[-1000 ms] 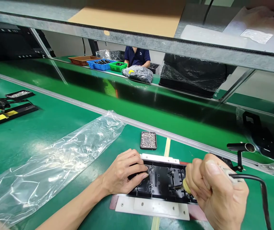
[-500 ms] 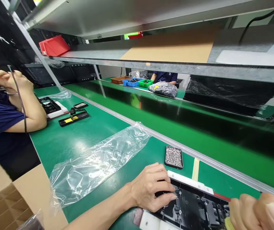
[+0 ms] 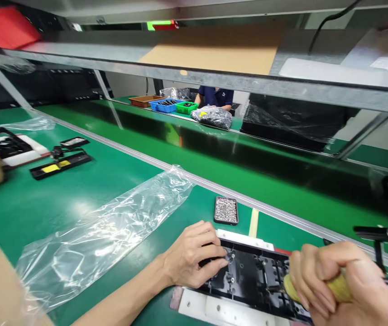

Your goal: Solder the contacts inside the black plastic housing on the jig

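Black plastic housing (image 3: 246, 274): is lying hollow side up between the strips of a white fixture (image 3: 227, 310), on the green surface (image 3: 112, 181).
Left hand (image 3: 197, 256): is resting curled over the housing's left end, probably to stop it shifting; thumb and fingertips are standing a little apart, but the hand is hiding whether its grip is clamped on the end wall, so I cannot tell.
Right hand (image 3: 361, 271): is clamping its grip around what looks like a yellow-handled corded screwdriver (image 3: 341, 290), which is leaning low, seemingly so that its dark tip is reaching the inner fittings; contact is too blurred to tell.
White fixture: is flanking both long sides, apparently keeping the housing steady.
Fastener tray (image 3: 226, 223): is sitting just beyond the fixture, holding tiny metal pieces (image 3: 226, 210), likely placed there for easy reach.
Housing finish: is showing glossy black, long and shallow, with raised walls, ribs and small posts, some pale-tipped; the right hand is partly covering its right end.
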Demonstrator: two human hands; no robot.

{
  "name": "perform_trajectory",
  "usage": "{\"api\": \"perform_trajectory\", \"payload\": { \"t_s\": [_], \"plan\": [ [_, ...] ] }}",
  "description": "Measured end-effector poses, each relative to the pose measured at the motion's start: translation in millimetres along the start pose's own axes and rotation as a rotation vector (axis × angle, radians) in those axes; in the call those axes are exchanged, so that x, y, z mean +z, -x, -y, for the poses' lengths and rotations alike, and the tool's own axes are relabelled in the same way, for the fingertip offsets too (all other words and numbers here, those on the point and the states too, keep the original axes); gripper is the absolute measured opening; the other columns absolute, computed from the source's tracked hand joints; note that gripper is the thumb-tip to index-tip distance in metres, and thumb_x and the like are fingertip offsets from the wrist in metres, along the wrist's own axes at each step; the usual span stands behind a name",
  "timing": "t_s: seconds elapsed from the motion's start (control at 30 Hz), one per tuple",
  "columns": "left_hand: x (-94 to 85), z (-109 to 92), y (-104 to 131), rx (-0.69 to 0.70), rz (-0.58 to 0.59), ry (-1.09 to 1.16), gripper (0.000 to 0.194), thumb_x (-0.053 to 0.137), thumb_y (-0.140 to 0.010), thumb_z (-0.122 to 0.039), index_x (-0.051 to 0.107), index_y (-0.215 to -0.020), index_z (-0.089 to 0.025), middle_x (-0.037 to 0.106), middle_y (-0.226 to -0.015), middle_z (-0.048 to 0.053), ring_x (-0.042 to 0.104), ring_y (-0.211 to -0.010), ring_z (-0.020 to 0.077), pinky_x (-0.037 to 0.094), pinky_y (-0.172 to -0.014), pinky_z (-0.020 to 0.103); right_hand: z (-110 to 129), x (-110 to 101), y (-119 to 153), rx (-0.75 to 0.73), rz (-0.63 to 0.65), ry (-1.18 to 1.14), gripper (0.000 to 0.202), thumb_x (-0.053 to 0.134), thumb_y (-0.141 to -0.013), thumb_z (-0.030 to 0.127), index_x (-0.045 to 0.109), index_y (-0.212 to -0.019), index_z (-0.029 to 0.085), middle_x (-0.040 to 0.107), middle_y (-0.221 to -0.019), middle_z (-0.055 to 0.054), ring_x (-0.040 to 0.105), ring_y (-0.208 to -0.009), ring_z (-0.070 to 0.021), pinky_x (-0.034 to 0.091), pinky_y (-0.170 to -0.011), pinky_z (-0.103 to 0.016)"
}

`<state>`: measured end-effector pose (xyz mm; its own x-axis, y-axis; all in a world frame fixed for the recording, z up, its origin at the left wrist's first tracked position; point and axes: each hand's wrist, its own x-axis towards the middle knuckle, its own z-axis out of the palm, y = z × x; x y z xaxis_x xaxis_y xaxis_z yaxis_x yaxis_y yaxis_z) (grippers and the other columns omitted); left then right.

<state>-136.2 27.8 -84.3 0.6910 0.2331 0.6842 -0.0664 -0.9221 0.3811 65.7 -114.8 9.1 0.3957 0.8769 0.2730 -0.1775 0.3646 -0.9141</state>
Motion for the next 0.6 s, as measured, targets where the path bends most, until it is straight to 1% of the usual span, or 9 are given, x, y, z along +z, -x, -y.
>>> {"api": "perform_trajectory", "payload": {
  "t_s": [0.07, 0.13, 0.33, 0.43, 0.5, 0.6],
  "plan": [
    [-1.1, -1, 1, -0.007, 0.013, 0.017, 0.009, 0.066, -0.094, -0.019, 0.07, -0.101, -0.015, 0.071, -0.088, 0.007, 0.059, -0.082, 0.0201, 0.044, -0.074, 0.037, 6, 6, 0, 0.0, 0.016, 0.024, 0.04, 0.05, -0.104, 0.042, 0.057, -0.07, 0.022, 0.039, -0.048, 0.001, 0.039, -0.043, -0.0142, 0.038, -0.041, -0.025],
    [-1.5, -1, 3, -0.007, 0.018, 0.033, 0.009, 0.066, -0.094, -0.018, 0.07, -0.102, -0.016, 0.07, -0.089, 0.007, 0.059, -0.082, 0.0202, 0.043, -0.074, 0.037, 7, 6, 3, -0.014, 0.018, 0.058, 0.04, 0.048, -0.105, 0.041, 0.056, -0.07, 0.022, 0.042, -0.052, 0.001, 0.041, -0.047, -0.0151, 0.04, -0.044, -0.026],
    [-1.3, -2, 4, -0.005, 0.024, 0.033, 0.01, 0.065, -0.094, -0.015, 0.07, -0.103, -0.016, 0.069, -0.088, 0.007, 0.056, -0.081, 0.02, 0.042, -0.073, 0.037, 10, 6, 7, -0.078, -0.054, 0.179, 0.04, 0.05, -0.103, 0.03, 0.053, -0.064, 0.02, 0.045, -0.063, -0.002, 0.05, -0.059, -0.0171, 0.044, -0.054, -0.03],
    [-1.5, -2, 4, -0.005, 0.028, 0.033, 0.011, 0.065, -0.094, -0.015, 0.07, -0.104, -0.016, 0.069, -0.088, 0.007, 0.056, -0.082, 0.02, 0.042, -0.073, 0.037, 14, 9, 6, -0.071, -0.051, 0.188, 0.043, 0.047, -0.105, 0.031, 0.051, -0.064, 0.02, 0.048, -0.067, -0.003, 0.053, -0.062, -0.0177, 0.047, -0.057, -0.031],
    [-1.7, -1, 4, -0.007, 0.032, 0.029, 0.012, 0.066, -0.094, -0.014, 0.07, -0.105, -0.016, 0.069, -0.089, 0.007, 0.056, -0.082, 0.02, 0.042, -0.074, 0.037, 16, 9, 5, -0.066, -0.035, 0.186, 0.044, 0.046, -0.106, 0.032, 0.051, -0.064, 0.019, 0.049, -0.067, -0.003, 0.054, -0.062, -0.0176, 0.049, -0.058, -0.032],
    [-2.1, -2, 4, -0.006, 0.038, 0.028, 0.013, 0.066, -0.094, -0.014, 0.069, -0.106, -0.016, 0.069, -0.09, 0.007, 0.056, -0.083, 0.0199, 0.042, -0.074, 0.037, 17, 9, 5, -0.071, -0.01, 0.19, 0.046, 0.046, -0.107, 0.033, 0.05, -0.063, 0.019, 0.05, -0.067, -0.003, 0.053, -0.061, -0.0173, 0.046, -0.055, -0.03]
  ]
}}
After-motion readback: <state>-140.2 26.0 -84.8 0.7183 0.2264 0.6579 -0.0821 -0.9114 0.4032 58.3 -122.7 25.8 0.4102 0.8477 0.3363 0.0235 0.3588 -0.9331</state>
